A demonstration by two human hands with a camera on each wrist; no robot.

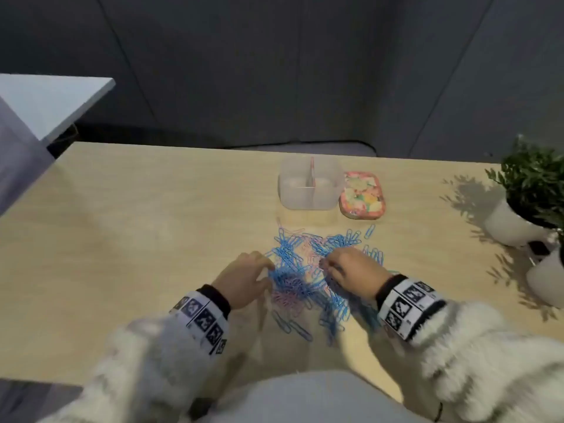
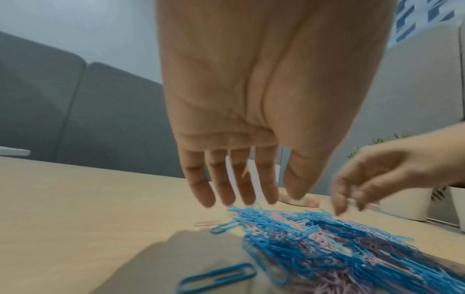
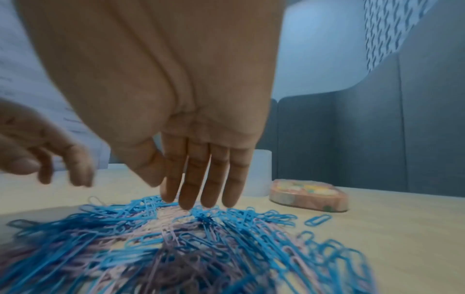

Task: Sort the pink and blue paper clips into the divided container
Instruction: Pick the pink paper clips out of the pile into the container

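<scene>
Head view: paper clips [image 1: 308, 276] heaped between both hands' grip, unheld.

A light wood-grain table [image 1: 128, 227] fills the lower half of the head view, its far edge running straight across. Behind that edge stand dark grey-blue padded wall panels [image 1: 274, 71], divided by thin seams; in the wrist views the panels have rounded top corners, with a pale wall above them. A white shelf or desk top [image 1: 52, 99] projects beyond the table's far left corner. At the table's right edge, leafy green plants in white pots [image 1: 518, 221] cast sharp leaf shadows across the surface, which shows light falling from the right. The room is otherwise dim.
</scene>
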